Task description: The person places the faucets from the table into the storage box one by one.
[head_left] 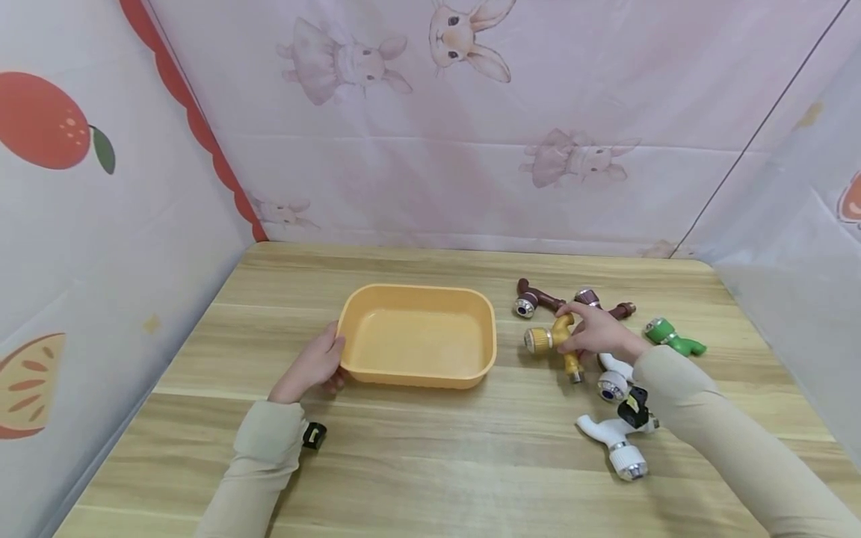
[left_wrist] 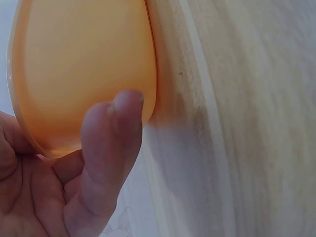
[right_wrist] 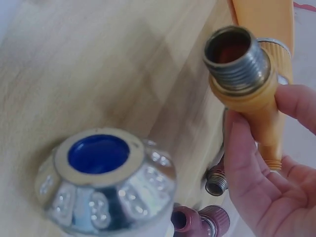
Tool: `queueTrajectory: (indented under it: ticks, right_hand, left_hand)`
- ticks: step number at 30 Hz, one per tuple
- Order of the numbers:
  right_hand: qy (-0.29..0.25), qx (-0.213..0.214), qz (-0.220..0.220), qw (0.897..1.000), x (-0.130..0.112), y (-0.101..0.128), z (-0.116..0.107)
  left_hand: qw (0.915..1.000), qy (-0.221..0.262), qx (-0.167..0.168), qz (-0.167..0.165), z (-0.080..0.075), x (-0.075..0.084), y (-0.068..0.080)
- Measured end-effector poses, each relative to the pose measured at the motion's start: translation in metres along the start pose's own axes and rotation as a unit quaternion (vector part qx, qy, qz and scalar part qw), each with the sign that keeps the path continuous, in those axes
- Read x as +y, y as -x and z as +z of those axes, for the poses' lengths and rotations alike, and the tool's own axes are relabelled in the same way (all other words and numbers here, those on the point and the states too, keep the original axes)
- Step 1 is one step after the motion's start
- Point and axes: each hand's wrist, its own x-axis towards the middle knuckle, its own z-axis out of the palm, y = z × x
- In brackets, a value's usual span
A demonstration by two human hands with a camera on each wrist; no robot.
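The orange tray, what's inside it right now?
Nothing shows inside the orange tray: its bare floor is visible in the head view. The left hand grips its near-left rim, and the near wall hides a thin strip of floor.

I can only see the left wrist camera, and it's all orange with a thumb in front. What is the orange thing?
Observer: It's a shallow orange tray on a wooden table; the left hand holds its left rim.
Operator: Is anything inside it?
Observer: Nothing shows in it from the head view.
Operator: What is the other hand doing?
Observer: The right hand grips a yellow tap to the right of the tray.
Operator: Are there more taps?
Observer: Yes, a brown tap, a green tap and a white tap lie around it.
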Motion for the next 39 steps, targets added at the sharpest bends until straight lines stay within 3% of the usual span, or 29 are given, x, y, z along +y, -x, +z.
queueTrajectory:
  ticks: [19, 39]
  right_hand:
    - [-0.057, 0.017, -0.006, 0.998, -0.024, 0.012, -0.004]
    - [-0.048, 0.049, -0.030, 0.997, -0.039, 0.016, -0.003]
  left_hand:
    - [1.0000, -0.003, 0.002, 0.002, 0.000, 0.000, 0.001]
    - [0.9999, 0.008, -0.007, 0.004, -0.002, -0.002, 0.003]
